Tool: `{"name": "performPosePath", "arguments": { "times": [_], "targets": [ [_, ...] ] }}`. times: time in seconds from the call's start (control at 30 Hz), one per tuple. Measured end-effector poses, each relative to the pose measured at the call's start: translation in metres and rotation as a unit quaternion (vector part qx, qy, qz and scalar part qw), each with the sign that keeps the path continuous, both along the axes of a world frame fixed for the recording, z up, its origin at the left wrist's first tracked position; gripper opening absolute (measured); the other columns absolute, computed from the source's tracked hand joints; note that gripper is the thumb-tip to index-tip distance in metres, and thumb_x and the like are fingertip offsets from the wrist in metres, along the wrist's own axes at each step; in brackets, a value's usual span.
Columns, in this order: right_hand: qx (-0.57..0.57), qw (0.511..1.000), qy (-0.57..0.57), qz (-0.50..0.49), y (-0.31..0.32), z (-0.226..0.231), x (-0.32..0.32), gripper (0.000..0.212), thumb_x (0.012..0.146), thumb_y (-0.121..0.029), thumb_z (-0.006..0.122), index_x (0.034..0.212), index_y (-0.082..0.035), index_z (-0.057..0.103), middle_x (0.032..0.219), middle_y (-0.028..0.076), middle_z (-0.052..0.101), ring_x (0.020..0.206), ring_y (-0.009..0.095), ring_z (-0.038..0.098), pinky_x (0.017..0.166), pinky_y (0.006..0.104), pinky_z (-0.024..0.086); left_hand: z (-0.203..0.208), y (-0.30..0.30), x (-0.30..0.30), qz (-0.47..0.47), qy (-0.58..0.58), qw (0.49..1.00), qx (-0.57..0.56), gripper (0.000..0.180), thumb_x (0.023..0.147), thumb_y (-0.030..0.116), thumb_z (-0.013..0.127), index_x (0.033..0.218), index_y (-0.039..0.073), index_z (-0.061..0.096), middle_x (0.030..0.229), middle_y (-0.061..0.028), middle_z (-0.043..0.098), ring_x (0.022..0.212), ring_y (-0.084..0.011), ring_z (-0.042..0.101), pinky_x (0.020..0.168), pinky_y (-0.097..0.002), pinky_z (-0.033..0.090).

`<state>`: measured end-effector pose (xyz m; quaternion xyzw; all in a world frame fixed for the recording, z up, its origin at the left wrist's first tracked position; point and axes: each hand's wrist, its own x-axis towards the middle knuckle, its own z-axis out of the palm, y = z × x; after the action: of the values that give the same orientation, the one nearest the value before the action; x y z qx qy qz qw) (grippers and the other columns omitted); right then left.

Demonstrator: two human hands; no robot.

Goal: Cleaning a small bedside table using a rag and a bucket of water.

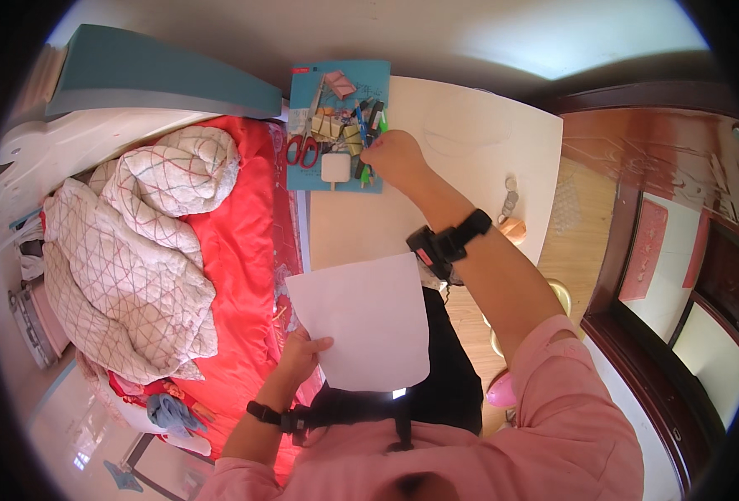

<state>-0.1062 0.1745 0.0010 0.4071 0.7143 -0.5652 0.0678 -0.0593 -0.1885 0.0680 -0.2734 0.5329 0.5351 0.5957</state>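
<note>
My left hand (303, 354) grips the left edge of a white sheet of paper (369, 321), thumb on top, above my lap at the table's near edge. At the far left of the table lies a blue book (303, 96) with small stationery heaped on it. My right hand (396, 157) reaches to the right side of this heap, fingers closed together; what they hold, if anything, is hidden. Beside those fingers are a blue pen (360, 123), black and green pieces, and a white square object (334, 168). Red-handled scissors (303, 150) lie at the book's left.
The pale table (470, 134) extends right of the book, with a string of small round objects (510, 196) and an orange-brown item (513, 230) near its right edge. Left stands a bed with a red sheet (248, 217) and a checked quilt (127, 259). A doorway is at right.
</note>
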Motion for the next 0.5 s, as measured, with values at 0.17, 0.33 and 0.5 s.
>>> {"name": "performPosePath", "arguments": {
  "times": [0.17,0.33,0.5],
  "targets": [
    [0.117,0.992,-0.042,0.020,0.002,-0.018,-0.017,0.023,0.069,-0.022,0.064,0.069,0.001,0.064,0.070,0.020,0.063,0.071,0.035,0.063,0.066,0.0426,0.050,-0.001,-0.003,-0.009,0.004,-0.007,1.000,0.015,0.042,0.078,-0.010,0.058,0.118,-0.002,0.052,0.113,-0.0091,0.060,0.102,-0.0226,0.058,0.091,-0.0346,0.046],
    [-0.026,0.995,0.076,-0.057,-0.026,0.034,0.046,0.033,0.081,-0.032,0.062,0.075,0.001,0.063,0.067,0.015,0.062,0.062,0.026,0.060,0.061,0.0355,0.048,0.000,-0.005,-0.026,0.064,0.012,0.997,0.047,0.045,0.077,-0.010,0.055,0.120,-0.001,0.050,0.115,-0.0108,0.058,0.105,-0.0249,0.057,0.095,-0.0374,0.044],
    [-0.306,0.944,0.069,-0.101,-0.057,0.079,0.157,0.037,0.092,-0.036,0.051,0.101,-0.001,0.059,0.088,0.003,0.059,0.077,0.012,0.056,0.066,0.0271,0.046,0.005,0.025,-0.036,0.053,0.013,0.995,0.083,0.042,0.079,-0.007,0.055,0.120,-0.001,0.049,0.115,-0.0126,0.057,0.108,-0.0257,0.056,0.096,-0.0384,0.044]
  ]
}}
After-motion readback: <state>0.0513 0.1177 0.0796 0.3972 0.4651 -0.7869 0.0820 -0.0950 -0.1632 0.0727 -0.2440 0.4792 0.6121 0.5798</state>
